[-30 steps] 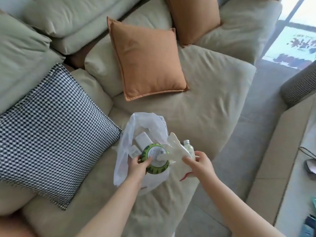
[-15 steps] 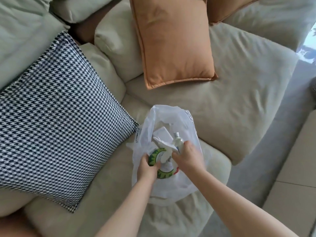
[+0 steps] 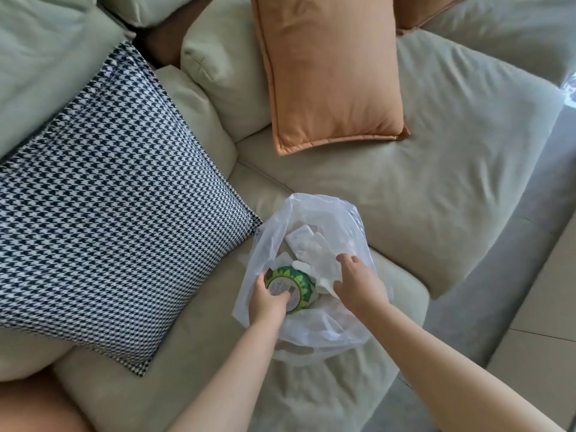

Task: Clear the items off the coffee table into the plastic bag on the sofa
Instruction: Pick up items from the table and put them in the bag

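Hands at the plastic bag [image 3: 311,332] on the sofa [image 3: 420,188].
Left hand [image 3: 268,302] grips a green-rimmed tub [image 3: 291,283], label illegible; right hand [image 3: 358,283] pinches white wrapping [image 3: 324,271].

A pale beige sofa [image 3: 405,188] fills the view. On it rest a black-and-white houndstooth cushion [image 3: 103,198] and an orange cushion [image 3: 330,70]. Grey floor [image 3: 542,213] lies at right.

Both bare forearms reach forward and down, close together, the left hand [image 3: 268,302] curled in a closed grip with fingers bent under, the right hand [image 3: 358,280] palm-down beside it, fingers [image 3: 344,260] bent and pinched together.
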